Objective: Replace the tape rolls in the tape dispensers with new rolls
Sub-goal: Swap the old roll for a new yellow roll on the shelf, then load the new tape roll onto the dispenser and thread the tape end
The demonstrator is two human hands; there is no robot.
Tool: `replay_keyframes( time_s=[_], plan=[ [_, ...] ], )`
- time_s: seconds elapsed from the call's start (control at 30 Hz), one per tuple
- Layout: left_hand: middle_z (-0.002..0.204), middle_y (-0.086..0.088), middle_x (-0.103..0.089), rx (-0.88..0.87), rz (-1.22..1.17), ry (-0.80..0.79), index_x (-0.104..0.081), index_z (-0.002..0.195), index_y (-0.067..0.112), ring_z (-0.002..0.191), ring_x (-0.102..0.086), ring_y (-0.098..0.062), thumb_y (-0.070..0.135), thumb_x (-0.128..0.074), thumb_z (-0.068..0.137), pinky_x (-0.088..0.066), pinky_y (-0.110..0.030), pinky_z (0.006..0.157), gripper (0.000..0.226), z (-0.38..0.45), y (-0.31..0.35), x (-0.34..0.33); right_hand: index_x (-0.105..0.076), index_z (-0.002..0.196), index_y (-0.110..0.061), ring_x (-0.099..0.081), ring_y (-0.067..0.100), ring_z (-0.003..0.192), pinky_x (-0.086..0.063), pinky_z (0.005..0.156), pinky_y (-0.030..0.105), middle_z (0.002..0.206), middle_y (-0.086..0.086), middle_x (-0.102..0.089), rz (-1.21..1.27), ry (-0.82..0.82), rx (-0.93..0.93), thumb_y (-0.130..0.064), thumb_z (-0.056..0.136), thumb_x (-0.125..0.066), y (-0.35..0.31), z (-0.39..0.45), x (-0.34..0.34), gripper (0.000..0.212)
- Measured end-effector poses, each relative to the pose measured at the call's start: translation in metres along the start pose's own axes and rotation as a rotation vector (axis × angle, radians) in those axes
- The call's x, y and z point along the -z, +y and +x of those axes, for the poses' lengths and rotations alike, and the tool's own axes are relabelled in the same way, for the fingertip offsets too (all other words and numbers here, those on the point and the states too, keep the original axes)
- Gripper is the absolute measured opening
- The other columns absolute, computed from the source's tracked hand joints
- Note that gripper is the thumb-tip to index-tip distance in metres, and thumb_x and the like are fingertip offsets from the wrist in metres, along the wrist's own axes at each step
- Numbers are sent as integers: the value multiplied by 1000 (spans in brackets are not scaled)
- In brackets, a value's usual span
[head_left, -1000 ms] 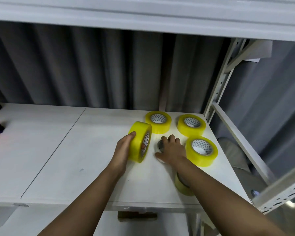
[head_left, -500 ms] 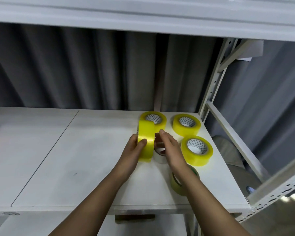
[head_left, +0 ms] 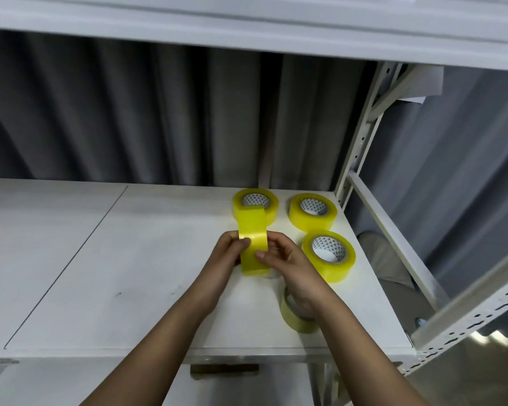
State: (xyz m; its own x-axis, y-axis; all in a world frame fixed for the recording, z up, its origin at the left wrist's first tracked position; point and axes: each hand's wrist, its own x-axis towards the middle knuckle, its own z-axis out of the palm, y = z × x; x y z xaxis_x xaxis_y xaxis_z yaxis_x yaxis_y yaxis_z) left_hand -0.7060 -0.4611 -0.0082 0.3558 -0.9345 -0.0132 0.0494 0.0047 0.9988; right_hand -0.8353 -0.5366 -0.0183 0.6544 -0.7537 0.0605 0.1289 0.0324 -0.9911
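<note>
- Above the right part of the white shelf (head_left: 106,276), both hands hold 1 yellow tape roll (head_left: 253,240) upright on its edge, its outer band facing the camera.
- The held roll is glossy, translucent yellow and wide; its band shows a faint crosswise line near the left thumb, though whether that is the tape's end cannot be told.
- The left hand (head_left: 225,259) grips the roll's left side, thumb curled onto the band.
- The right hand (head_left: 288,266) grips the right side, thumb pressed on the band's lower front; its other fingers curl behind the roll and are mostly hidden.
- The held roll's core is out of sight, since only the band faces the lens.
- Behind it, a flat rear roll (head_left: 257,202) lies on the shelf, its near rim covered by the held one.
- A second flat roll (head_left: 313,212) lies just right of that, near the shelf's back corner; its core carries a dark triangle pattern.
- A third flat roll (head_left: 329,256) lies nearer, beside the right hand, with the same patterned core.
- A paler, thinner roll (head_left: 296,319) lies under the right wrist, more than half hidden by the forearm.
- A small pale object peeks out under the held roll; too little shows to name it.
- A perforated steel upright (head_left: 361,136) rises at the right back corner.
- A grey ribbed wall (head_left: 129,112) stands behind.
- A brown object under the front edge is hard to make out.
</note>
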Motion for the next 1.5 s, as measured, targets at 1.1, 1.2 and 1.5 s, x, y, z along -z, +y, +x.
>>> replay_keyframes(
  time_s=[1.1,1.2,1.5],
  plan=[
    [115,-3,-58,-173,1594,18,-50,118,15,105,-55,-23,33,-45,91,-39,-34,88,33,3,10,369,-53,106,-12,-53,12,76,-39,62,24,86,-1,-57,-41,323,-248,-27,95,-55,35,85,-306,19],
    [115,-5,-57,-134,1708,105,-48,120,14,104,-55,-24,35,-44,91,-39,-34,84,36,3,9,403,-52,104,-12,-54,15,80,-39,63,25,88,0,-57,-25,345,-253,-27,94,-57,36,90,-327,19],
    [114,-6,-55,-43,1791,253,-47,118,13,104,-53,-25,34,-42,92,-37,-34,81,34,-22,0,472,-51,104,-13,-51,11,75,-39,61,25,86,-2,-55,-14,306,-249,-27,94,-56,42,107,-369,18]
  ],
)
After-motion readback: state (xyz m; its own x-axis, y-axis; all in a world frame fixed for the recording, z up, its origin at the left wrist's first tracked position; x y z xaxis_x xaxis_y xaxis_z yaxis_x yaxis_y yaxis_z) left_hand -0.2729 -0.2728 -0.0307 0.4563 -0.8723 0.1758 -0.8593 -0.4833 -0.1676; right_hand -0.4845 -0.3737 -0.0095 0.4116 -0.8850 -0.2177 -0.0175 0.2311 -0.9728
